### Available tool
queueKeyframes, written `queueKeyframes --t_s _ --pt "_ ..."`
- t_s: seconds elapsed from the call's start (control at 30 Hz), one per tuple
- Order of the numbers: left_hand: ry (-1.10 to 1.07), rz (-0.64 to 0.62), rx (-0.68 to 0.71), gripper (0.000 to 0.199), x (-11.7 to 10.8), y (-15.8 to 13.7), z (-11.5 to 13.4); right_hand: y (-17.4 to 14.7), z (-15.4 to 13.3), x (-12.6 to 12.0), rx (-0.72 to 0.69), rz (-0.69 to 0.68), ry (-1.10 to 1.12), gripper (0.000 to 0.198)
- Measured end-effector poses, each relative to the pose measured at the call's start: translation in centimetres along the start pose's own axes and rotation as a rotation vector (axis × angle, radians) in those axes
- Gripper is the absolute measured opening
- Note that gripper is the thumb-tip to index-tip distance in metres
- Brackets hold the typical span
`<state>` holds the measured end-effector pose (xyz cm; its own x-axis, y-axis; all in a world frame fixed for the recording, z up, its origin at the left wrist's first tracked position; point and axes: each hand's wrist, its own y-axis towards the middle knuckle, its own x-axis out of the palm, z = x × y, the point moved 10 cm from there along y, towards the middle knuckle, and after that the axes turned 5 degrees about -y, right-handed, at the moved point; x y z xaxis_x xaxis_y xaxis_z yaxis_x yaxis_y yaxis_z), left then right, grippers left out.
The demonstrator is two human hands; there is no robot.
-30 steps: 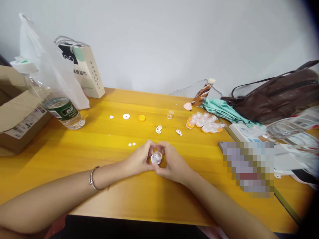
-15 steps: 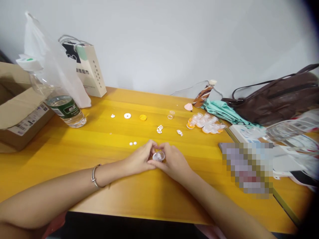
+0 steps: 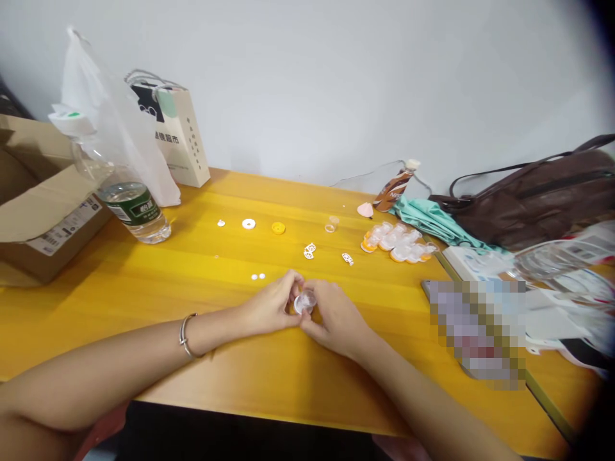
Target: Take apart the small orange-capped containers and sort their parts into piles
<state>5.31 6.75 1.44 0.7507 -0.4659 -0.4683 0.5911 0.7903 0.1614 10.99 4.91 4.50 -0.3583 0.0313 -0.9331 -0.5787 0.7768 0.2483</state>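
Observation:
Between both hands, just above the yellow table (image 3: 269,365), is a small clear plastic cup-like piece (image 3: 305,301) with a pale rim. My left hand (image 3: 276,301) pinches it from the left, and my right hand (image 3: 331,314) grips its right side with thumb and fingers. Beyond the hands lie two small white discs (image 3: 258,276), white openwork pieces (image 3: 309,250) and another openwork piece (image 3: 347,258). Farther back are a white ring (image 3: 248,223), a yellow round cap (image 3: 278,228), a small white part (image 3: 221,223) and a clear cup (image 3: 331,224).
At the right are several clear-and-orange pieces (image 3: 398,242), a pink cone (image 3: 366,210), a brown bottle (image 3: 396,186), teal cloth (image 3: 437,221), a brown bag (image 3: 538,192) and a blurred-out flat object (image 3: 473,333). Leftward stand a water bottle (image 3: 129,205), a cardboard box (image 3: 52,224) and a paper bag (image 3: 185,141).
The clear piece has tilted in my hands, its rim turning toward the left. My right thumb has shifted to the right along it. The view has moved slightly.

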Motion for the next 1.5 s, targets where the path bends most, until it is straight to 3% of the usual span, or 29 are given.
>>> queueKeyframes --t_s 0.1,0.23,0.37,0.47,0.53,0.6,0.77,0.87,1.13,1.5 --pt "-0.001 -0.001 0.002 0.039 0.0 0.0 0.0 0.1 0.2 0.0 0.034 0.020 0.026 0.033" --pt "0.001 0.003 0.016 0.038 -0.1 -0.1 0.4 -0.1 0.9 0.0 0.127 0.060 0.016 0.018" --pt "-0.010 0.011 -0.001 0.040 -0.1 -0.1 0.3 -0.8 1.8 -3.0 0.122 0.340 0.103 0.022" --pt "-0.010 0.014 -0.011 0.043 -0.1 -0.1 0.1 -1.5 5.2 -5.7 0.207 0.572 0.216 0.030" --pt "-0.013 0.006 -0.011 0.042 0.0 -0.1 0.0 -1.1 8.2 -6.8 0.300 0.616 0.235 0.030" --pt "-0.019 0.002 -0.004 0.042 0.0 -0.1 0.1 0.5 10.8 -7.2 0.362 0.541 0.185 0.028" --pt "-0.047 -0.002 0.014 0.039 -0.1 -0.2 0.5 5.6 16.4 -6.0 0.555 0.137 -0.113 0.029" --pt "-0.062 -0.008 0.014 0.037 0.0 -0.3 0.4 7.5 18.6 -5.6 0.625 0.055 -0.147 0.032" --pt "-0.075 -0.003 0.027 0.038 0.1 -0.2 0.2 8.3 20.3 -4.0 0.666 0.057 -0.102 0.046" --pt "-0.038 -0.009 0.014 0.042 0.1 -0.2 0.1 9.4 21.0 -2.6 0.618 0.126 0.005 0.037"
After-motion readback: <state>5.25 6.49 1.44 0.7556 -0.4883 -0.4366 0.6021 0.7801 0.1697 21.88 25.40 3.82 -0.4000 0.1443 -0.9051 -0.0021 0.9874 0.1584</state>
